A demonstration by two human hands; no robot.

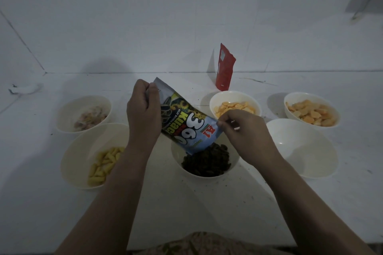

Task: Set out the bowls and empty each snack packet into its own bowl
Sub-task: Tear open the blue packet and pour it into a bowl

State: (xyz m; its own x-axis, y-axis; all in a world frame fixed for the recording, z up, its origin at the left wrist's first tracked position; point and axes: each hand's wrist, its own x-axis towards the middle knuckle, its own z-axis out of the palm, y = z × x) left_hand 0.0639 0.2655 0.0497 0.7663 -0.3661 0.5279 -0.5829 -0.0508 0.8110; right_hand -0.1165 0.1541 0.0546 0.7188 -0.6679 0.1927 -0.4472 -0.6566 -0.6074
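A blue sunflower-seed packet is held upside down and tilted over the middle front bowl, which holds dark seeds. My left hand grips the packet's upper end. My right hand pinches its lower corner near the mouth. An empty cream bowl stands to the right. A red packet stands upright against the wall behind.
A bowl of yellow sticks sits at front left, a bowl of mixed snacks behind it. Two bowls of orange crackers stand at the back, one in the middle and one at the right. The white table meets the wall behind.
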